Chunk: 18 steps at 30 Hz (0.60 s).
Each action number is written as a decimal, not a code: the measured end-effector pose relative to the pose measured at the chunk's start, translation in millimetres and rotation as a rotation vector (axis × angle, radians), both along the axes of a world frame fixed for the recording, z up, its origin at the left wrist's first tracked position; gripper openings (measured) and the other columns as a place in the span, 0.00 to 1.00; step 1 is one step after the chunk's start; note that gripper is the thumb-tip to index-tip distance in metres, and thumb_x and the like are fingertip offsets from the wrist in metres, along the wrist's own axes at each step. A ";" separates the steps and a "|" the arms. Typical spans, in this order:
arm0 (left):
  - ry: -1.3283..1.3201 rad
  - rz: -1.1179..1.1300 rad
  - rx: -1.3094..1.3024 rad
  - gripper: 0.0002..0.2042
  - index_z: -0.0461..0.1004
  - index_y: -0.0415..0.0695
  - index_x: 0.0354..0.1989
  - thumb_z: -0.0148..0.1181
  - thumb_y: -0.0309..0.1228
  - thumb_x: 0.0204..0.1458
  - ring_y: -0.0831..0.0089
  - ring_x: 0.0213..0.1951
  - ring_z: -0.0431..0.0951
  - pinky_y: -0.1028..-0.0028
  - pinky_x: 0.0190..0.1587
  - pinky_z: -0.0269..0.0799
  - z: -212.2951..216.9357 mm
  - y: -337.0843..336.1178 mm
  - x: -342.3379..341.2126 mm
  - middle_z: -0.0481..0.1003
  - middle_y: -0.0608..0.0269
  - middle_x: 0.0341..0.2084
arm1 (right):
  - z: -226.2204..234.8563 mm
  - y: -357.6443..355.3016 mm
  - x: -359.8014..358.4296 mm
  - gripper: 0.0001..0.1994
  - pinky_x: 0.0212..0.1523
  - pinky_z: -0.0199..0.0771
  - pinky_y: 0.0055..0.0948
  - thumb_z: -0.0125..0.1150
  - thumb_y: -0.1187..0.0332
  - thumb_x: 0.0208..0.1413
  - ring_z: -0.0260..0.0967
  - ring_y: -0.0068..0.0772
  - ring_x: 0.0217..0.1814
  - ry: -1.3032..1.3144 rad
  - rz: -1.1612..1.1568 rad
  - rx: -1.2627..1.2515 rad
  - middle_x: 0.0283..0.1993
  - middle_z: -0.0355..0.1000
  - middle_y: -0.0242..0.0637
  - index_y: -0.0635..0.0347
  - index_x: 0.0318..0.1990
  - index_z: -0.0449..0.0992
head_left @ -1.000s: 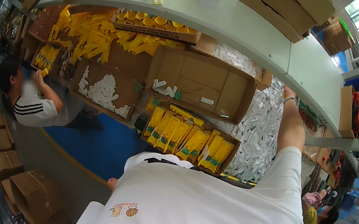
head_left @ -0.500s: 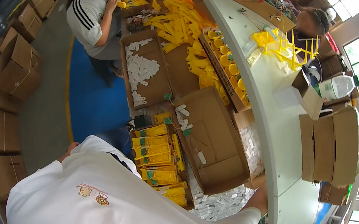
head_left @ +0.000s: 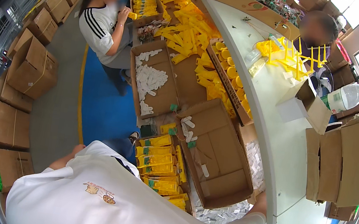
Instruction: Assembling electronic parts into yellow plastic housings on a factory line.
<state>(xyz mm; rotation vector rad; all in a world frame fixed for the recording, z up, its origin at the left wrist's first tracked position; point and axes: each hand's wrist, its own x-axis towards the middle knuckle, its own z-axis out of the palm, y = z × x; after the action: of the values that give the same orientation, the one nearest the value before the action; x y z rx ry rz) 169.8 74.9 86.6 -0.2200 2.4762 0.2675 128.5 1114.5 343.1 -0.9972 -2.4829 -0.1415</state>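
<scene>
The big box [head_left: 216,164] in front has lots of bare floor inside, with only a few small white bits [head_left: 188,129] near its far end. Yellow packs [head_left: 157,164] sit tight against its left side. Clear bags [head_left: 224,214] pile up near its close end and right side. The white desk [head_left: 285,146] has a bare strip by the box. Farther right, brown boxes [head_left: 334,165] block the way. The blue floor [head_left: 103,110] on the left is open.
</scene>
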 end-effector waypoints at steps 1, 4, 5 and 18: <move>0.007 -0.002 0.005 0.15 0.80 0.42 0.38 0.60 0.38 0.45 0.52 0.42 0.79 0.62 0.44 0.73 -0.9 2.5 -3.5 0.78 0.47 0.38 | 4.8 2.2 1.2 0.21 0.49 0.71 0.44 0.56 0.54 0.50 0.73 0.54 0.46 0.014 -0.008 0.002 0.44 0.74 0.55 0.64 0.41 0.79; -0.011 -0.112 0.040 0.15 0.80 0.42 0.38 0.60 0.37 0.45 0.51 0.43 0.78 0.60 0.45 0.73 -2.0 6.2 -2.3 0.78 0.47 0.37 | 10.8 5.5 11.8 0.21 0.49 0.71 0.44 0.56 0.54 0.50 0.73 0.54 0.46 0.035 -0.025 0.006 0.44 0.74 0.55 0.64 0.41 0.79; -0.015 -0.122 0.060 0.15 0.80 0.42 0.38 0.60 0.38 0.46 0.51 0.43 0.78 0.60 0.45 0.73 -3.1 7.3 -5.8 0.78 0.47 0.38 | 14.2 6.0 14.0 0.21 0.49 0.71 0.44 0.56 0.54 0.50 0.73 0.54 0.46 0.043 -0.030 0.010 0.44 0.74 0.55 0.64 0.41 0.79; -0.011 -0.302 0.118 0.14 0.79 0.43 0.40 0.58 0.36 0.48 0.50 0.45 0.77 0.58 0.47 0.72 -8.6 58.9 -41.3 0.77 0.45 0.40 | -62.4 -55.1 121.7 0.20 0.49 0.70 0.44 0.56 0.55 0.50 0.73 0.54 0.46 0.015 -0.126 -0.125 0.44 0.75 0.55 0.64 0.41 0.78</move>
<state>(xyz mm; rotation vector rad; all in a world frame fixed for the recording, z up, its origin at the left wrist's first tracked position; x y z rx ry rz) 128.4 133.8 78.1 0.1995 2.4311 0.2801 250.2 1059.4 280.7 -1.2027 -2.4398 -0.0176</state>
